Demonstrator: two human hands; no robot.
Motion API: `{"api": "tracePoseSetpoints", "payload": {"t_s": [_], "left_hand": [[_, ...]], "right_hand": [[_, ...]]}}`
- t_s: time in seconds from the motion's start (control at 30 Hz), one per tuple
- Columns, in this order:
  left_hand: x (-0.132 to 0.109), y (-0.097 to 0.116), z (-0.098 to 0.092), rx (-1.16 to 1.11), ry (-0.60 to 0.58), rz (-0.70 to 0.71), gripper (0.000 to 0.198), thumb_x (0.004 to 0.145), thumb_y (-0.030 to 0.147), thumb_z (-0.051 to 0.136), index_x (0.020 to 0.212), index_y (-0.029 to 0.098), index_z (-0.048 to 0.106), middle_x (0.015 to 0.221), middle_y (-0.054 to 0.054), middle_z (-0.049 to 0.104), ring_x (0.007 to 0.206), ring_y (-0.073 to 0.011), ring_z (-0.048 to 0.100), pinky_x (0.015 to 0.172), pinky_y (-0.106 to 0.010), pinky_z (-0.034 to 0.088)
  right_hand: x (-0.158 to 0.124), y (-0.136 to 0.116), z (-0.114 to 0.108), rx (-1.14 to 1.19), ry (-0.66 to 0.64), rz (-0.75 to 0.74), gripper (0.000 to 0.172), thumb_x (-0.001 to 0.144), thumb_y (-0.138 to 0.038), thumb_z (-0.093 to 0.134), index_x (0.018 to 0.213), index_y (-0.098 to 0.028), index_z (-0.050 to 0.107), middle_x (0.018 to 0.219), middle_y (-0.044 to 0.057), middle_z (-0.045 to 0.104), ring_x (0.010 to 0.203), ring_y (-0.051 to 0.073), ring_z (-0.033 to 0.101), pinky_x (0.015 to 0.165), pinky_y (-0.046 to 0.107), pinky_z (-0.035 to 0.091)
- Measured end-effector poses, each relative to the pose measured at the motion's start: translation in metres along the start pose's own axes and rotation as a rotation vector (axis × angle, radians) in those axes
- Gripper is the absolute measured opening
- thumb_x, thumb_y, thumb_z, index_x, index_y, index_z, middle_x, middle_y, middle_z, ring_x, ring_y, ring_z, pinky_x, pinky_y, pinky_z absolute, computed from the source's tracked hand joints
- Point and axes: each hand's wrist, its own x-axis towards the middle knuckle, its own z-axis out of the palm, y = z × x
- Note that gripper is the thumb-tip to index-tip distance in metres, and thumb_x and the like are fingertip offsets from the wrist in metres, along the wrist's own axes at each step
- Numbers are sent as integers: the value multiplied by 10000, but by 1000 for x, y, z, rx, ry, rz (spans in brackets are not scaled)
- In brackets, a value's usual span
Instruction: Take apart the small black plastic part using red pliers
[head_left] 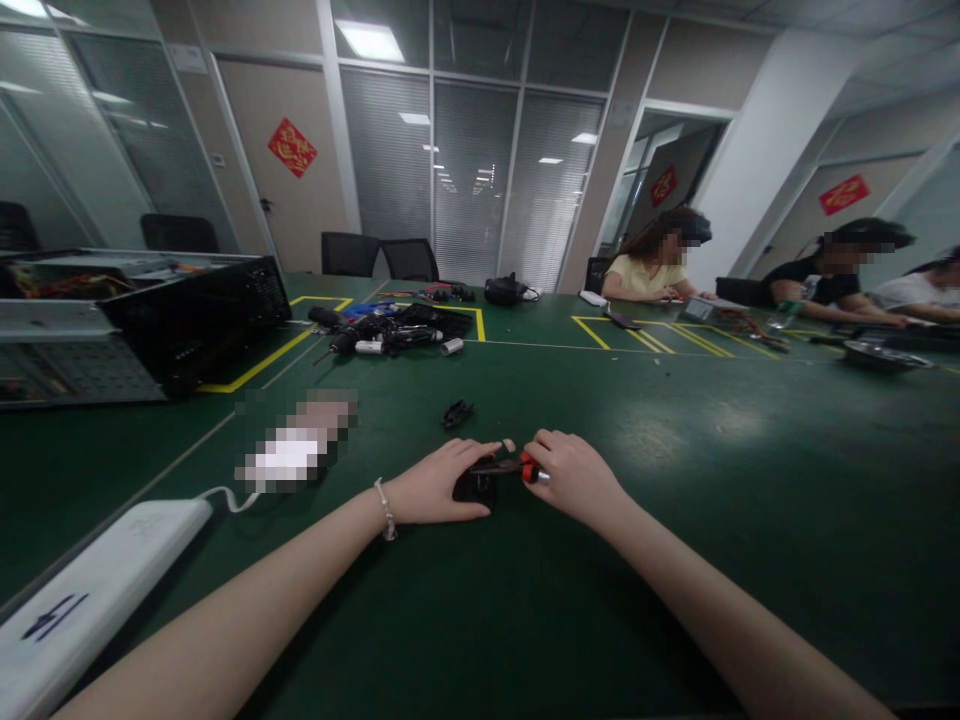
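Note:
My right hand (pixel 574 472) is closed around the red handles of a pair of pliers (pixel 496 467), whose dark jaws point left. The jaws reach over a small black plastic part (pixel 474 490) on the green table. My left hand (pixel 442 482), with a bracelet at the wrist, grips that part from its left side, thumb low and fingers over the top. Just beyond the hands lies another black piece (pixel 457 413), apart from both. Whether the jaws are clamped on the part I cannot tell.
At left stands an open computer case (pixel 187 325). Tools and cables lie in a pile (pixel 394 328) farther back. Near my left arm are a white power bank (pixel 105 590) with a cable and a blurred-out item (pixel 296 445). Several people work at the far right.

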Motion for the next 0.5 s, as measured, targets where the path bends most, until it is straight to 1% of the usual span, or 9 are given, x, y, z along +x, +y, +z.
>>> {"api": "tracePoseSetpoints", "payload": {"t_s": [0.23, 0.5], "left_hand": [[0, 1, -1, -14, 8, -5, 766, 696, 398, 648, 1329, 274, 233, 1241, -77, 435, 1097, -241, 426, 913, -402, 363], [0, 3, -3, -23, 1, -9, 751, 703, 416, 635, 1326, 282, 238, 1244, -75, 433, 1094, -249, 431, 900, -413, 370]], "right_hand": [[0, 1, -1, 0, -20, 2, 209, 737, -295, 541, 892, -164, 593, 871, 64, 570, 742, 155, 518, 657, 271, 390], [0, -1, 2, 21, 9, 0, 195, 756, -286, 518, 886, -161, 591, 870, 64, 569, 746, 154, 517, 659, 272, 394]]}}
